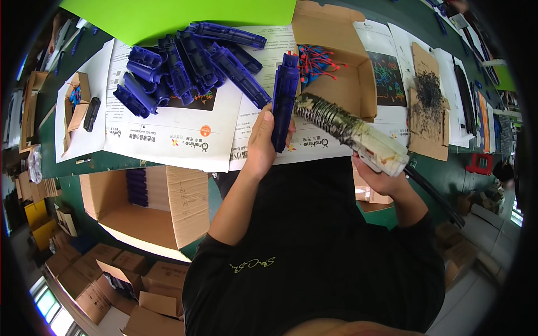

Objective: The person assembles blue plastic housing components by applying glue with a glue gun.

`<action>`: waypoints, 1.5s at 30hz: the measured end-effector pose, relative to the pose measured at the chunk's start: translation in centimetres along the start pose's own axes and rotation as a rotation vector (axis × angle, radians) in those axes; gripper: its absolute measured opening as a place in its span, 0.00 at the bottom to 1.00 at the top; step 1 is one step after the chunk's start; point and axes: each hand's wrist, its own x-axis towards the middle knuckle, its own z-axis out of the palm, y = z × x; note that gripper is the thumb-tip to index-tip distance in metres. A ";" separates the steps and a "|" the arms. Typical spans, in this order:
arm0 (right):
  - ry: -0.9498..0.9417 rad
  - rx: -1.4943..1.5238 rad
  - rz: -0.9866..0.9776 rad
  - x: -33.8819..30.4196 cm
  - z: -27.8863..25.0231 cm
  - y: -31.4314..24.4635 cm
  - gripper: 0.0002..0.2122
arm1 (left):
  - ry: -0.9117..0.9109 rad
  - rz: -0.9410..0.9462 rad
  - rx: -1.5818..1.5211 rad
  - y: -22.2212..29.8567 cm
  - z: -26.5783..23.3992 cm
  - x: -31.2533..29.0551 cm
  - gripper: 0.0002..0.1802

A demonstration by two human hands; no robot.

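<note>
I judge work partway: left hand [261,143] grips a blue shell [284,98], right hand [376,178] a grimy tool [353,130]; piled shells [195,59] seem pending.

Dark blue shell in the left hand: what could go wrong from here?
The worn white tool in the right hand points its ribbed end toward the dark blue shell, so a slip might mark it. Wired parts lie close to that end and could snag. The shell pile reaches near the left hand and might get knocked.

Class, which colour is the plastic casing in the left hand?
The plastic casing is dark blue, best in the head view.
</note>
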 end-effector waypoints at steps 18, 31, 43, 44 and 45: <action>-0.044 0.123 0.021 1.5 -0.4 -0.6 0.17 | -0.061 -0.041 -0.042 0.2 -0.4 0.0 0.25; 0.033 0.188 0.021 2.2 -0.1 -2.1 0.14 | -0.024 -0.026 -0.034 0.0 -0.7 -0.1 0.28; 0.233 0.050 0.052 0.4 -2.0 -0.1 0.20 | -0.046 0.063 -0.184 -0.1 -1.0 -0.3 0.28; 0.260 0.176 0.180 -0.1 -2.7 -0.8 0.21 | -0.042 0.048 -0.222 -0.1 -1.2 -0.5 0.26; 0.396 0.375 0.137 0.2 -2.7 -1.3 0.23 | -0.044 0.045 -0.221 0.0 -1.2 -0.6 0.26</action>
